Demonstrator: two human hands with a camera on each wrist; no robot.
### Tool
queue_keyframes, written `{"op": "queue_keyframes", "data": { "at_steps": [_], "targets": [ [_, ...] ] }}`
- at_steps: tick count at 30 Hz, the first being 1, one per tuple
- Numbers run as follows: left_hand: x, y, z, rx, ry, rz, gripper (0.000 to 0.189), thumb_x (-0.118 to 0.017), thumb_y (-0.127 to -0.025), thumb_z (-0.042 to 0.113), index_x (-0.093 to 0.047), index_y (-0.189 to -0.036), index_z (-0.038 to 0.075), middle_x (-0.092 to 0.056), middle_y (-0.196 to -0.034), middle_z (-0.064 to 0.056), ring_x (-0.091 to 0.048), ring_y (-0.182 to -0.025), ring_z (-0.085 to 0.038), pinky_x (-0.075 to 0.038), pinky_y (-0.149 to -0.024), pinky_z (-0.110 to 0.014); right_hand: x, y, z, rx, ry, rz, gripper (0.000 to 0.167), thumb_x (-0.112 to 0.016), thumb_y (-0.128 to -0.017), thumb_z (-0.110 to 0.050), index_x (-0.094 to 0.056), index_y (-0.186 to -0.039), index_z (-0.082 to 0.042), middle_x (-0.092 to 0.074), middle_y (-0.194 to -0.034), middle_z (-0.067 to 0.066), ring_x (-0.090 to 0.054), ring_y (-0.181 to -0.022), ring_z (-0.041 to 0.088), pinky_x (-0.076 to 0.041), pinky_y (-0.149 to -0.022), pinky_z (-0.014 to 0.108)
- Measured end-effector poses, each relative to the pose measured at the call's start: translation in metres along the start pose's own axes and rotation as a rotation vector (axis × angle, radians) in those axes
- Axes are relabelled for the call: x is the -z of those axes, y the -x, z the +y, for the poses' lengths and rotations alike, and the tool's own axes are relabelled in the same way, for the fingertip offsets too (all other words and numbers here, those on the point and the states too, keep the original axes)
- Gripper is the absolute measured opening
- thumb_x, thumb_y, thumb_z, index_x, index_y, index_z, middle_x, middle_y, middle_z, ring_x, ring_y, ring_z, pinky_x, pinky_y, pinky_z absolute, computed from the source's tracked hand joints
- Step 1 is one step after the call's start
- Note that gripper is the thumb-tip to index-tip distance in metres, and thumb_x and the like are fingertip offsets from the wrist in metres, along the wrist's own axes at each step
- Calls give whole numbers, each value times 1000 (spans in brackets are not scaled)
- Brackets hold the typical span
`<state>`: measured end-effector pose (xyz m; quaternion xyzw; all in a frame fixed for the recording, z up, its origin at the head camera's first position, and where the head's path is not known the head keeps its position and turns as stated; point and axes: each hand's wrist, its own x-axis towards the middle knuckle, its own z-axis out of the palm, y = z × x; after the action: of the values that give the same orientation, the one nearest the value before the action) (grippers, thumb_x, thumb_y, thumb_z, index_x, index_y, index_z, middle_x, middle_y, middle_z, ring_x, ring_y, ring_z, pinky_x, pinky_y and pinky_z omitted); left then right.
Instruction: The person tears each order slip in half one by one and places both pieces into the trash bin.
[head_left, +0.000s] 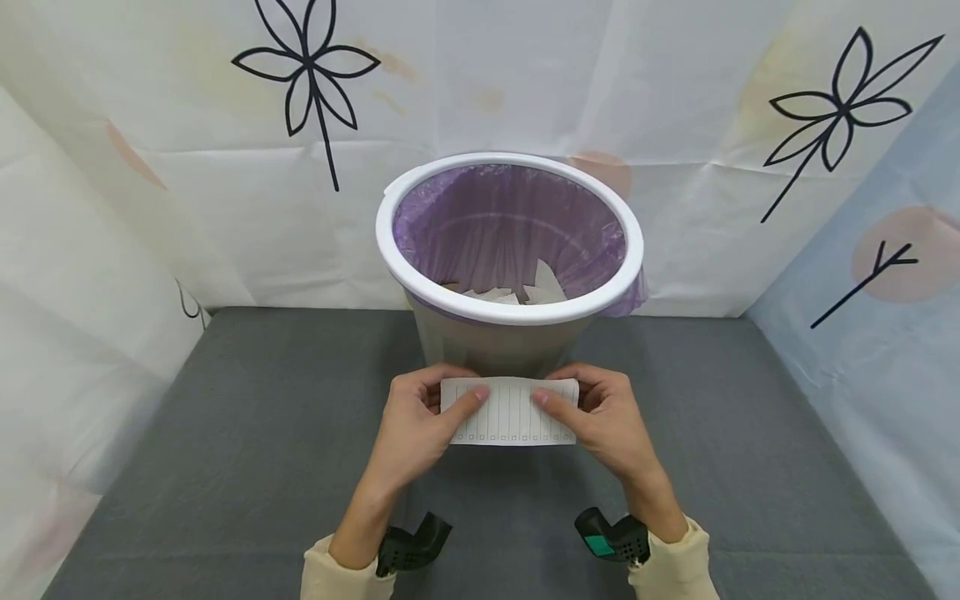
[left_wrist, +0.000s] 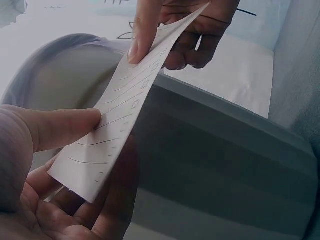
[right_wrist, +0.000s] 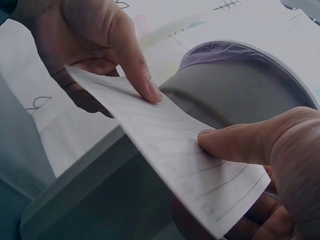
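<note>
A small white sheet of lined paper (head_left: pixel 513 421) is stretched between both hands in front of a bin. My left hand (head_left: pixel 420 417) pinches its left part, thumb on the near face and fingers behind. On the right part my right hand (head_left: pixel 600 417) pinches it the same way. Both wrist views show the paper (left_wrist: pixel 117 112) bending slightly between the two thumbs. The bin (head_left: pixel 487 342) has a white rim and a purple liner (head_left: pixel 502 217). Pieces of pale paper (head_left: pixel 545 285) lie inside it; its bottom is hidden.
The bin stands on a grey cloth-covered table (head_left: pixel 262 467) against a white curtain (head_left: pixel 517 83) with leaf drawings. A bluish curtain (head_left: pixel 892 350) hangs on the right, a pale one (head_left: pixel 67 275) on the left. Dark cameras (head_left: pixel 416 546) are strapped to both wrists.
</note>
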<state>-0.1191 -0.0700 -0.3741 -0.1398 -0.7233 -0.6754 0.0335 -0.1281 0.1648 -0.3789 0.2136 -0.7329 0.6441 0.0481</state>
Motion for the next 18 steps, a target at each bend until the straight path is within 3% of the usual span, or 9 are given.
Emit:
{"op": "queue_keyframes", "data": {
  "at_steps": [12, 18],
  "targets": [
    [-1, 2, -4, 14, 35, -16, 11, -75, -91, 6, -76, -99, -1, -72, -88, -13, -69, -70, -19, -56, -60, -29, -5, 2, -3, 19, 49, 28, 9, -74, -89, 4, -73, -98, 3, -71, -89, 13, -66, -69, 17, -55, -59, 30],
    [-3, 3, -6, 34, 135, -8, 12, -77, -90, 7, -76, -100, -1, -73, -89, -13, -71, -73, -23, -58, -63, -33, -10, 3, -3, 31, 54, 15, 9, -75, -88, 4, -73, -97, 3, -70, -90, 16, -65, -65, 14, -53, -54, 28]
  ]
}}
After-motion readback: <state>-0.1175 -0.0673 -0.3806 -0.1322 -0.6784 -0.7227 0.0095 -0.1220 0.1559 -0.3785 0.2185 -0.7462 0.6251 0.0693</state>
